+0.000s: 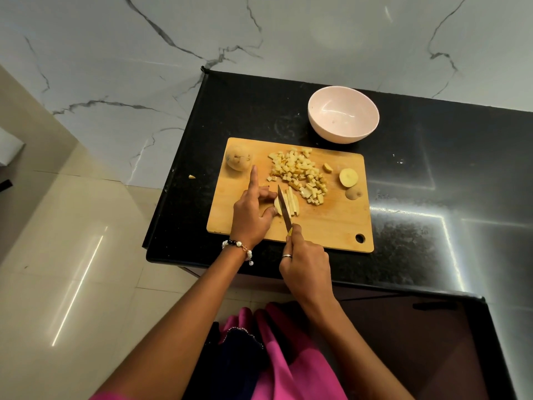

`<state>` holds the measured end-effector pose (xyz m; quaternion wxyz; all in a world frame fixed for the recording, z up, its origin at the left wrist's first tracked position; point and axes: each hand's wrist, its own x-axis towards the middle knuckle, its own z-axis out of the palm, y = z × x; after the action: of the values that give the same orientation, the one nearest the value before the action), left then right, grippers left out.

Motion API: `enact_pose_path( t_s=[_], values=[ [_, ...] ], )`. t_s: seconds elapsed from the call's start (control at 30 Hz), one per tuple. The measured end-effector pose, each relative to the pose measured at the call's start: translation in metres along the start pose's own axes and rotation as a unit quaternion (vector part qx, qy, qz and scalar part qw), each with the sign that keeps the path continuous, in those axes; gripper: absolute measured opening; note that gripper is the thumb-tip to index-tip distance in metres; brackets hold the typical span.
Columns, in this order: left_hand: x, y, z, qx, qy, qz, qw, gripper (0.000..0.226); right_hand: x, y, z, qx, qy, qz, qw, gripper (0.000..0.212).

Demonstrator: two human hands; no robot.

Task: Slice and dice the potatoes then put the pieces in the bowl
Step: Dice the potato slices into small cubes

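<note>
On the wooden cutting board (331, 226) my left hand (253, 209) pinches a potato piece (278, 208) between thumb and curled fingers, with the index finger pointing straight out. My right hand (305, 264) grips a knife (284, 207) by its yellow handle, the blade standing in the potato beside cut sticks (292, 203). A pile of diced potato (300, 174) lies at the board's middle. A whole potato (238, 158) sits at the far left corner. Two end pieces (348, 177) lie at the right. The pale pink bowl (343, 114) behind the board holds nothing.
The board lies on a black stone counter (432, 183) whose left edge drops to a tiled floor. One small potato bit (191, 176) lies on the counter left of the board. A marble wall stands behind.
</note>
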<state>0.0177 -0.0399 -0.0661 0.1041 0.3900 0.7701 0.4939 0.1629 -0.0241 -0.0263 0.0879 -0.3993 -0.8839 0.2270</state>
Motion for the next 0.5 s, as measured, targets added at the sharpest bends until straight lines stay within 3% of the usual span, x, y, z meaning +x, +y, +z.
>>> enact_pose_path(
  t_s=[0.5],
  values=[
    [0.003, 0.002, 0.000, -0.033, 0.024, -0.074, 0.996, 0.094, 0.013, -0.016, 0.009, -0.135, -0.046, -0.036, 0.989, 0.059]
  ],
)
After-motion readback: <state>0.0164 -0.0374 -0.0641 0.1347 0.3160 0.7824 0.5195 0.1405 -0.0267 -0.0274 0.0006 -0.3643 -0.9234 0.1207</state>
